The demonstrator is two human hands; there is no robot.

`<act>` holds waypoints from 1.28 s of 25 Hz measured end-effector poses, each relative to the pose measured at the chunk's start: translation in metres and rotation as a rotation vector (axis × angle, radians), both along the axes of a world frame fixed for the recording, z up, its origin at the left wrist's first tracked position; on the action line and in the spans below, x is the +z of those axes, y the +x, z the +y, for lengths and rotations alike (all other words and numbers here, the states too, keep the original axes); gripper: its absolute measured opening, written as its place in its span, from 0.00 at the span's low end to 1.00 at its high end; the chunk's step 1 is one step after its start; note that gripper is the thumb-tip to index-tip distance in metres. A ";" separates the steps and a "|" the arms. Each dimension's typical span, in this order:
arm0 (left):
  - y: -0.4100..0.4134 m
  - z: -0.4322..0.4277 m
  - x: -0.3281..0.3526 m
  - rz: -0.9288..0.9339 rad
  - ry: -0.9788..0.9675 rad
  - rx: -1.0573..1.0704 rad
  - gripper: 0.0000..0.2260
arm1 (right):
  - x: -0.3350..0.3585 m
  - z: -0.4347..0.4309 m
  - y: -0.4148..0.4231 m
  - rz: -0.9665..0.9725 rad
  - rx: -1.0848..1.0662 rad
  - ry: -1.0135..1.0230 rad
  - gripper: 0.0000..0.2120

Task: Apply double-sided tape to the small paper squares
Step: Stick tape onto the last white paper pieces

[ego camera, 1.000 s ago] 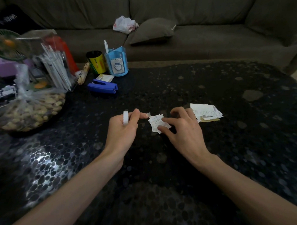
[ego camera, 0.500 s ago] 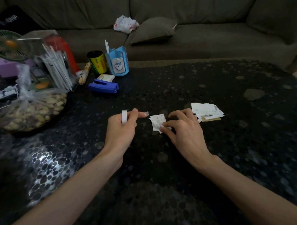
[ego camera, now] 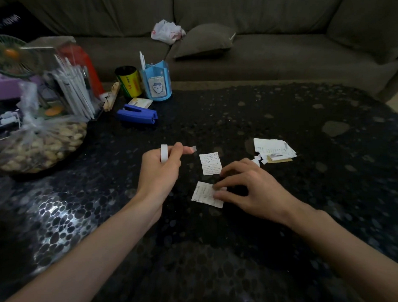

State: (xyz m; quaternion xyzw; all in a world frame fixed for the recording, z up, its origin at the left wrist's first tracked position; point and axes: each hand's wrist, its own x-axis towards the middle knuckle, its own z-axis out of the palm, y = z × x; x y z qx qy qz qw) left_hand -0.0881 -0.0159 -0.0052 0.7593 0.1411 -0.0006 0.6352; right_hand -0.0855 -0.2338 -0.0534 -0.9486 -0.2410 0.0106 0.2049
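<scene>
The left hand (ego camera: 160, 172) is up off the table (ego camera: 242, 251), fingers curled round a white roll of tape (ego camera: 164, 153) held on edge. A short bit of tape (ego camera: 193, 148) sticks out past its thumb and forefinger, hanging in the air just left of the farther paper square (ego camera: 211, 163).

That square lies flat on the dark pebbled top, with nothing touching it. The nearer paper square (ego camera: 205, 194) sits a little closer to the person, tilted, and apart from the first. The right hand (ego camera: 246, 189) is bent over it, with the tips of its thumb and forefinger on the square's right edge (whether they nip it or only press it down, I can't tell from here).

Off to the right, well clear of both hands, is a small heap of papers (ego camera: 274, 148) with a few torn scraps (ego camera: 259, 160) beside it.

At the back left stand a blue stapler (ego camera: 137, 113), a blue pen holder (ego camera: 156, 82), a yellow can (ego camera: 129, 82) and a clear bag of nuts (ego camera: 35, 145). A sofa (ego camera: 280, 51) runs behind the table.
</scene>
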 end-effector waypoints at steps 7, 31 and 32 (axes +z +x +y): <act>0.001 0.001 -0.002 0.031 -0.018 -0.057 0.14 | 0.004 0.015 -0.002 0.051 -0.090 0.015 0.14; 0.006 0.006 -0.011 0.178 0.031 -0.329 0.15 | 0.029 0.033 -0.009 0.580 -0.446 0.867 0.04; 0.007 0.006 -0.012 0.177 0.035 -0.330 0.15 | 0.029 0.033 -0.009 0.574 -0.443 0.861 0.04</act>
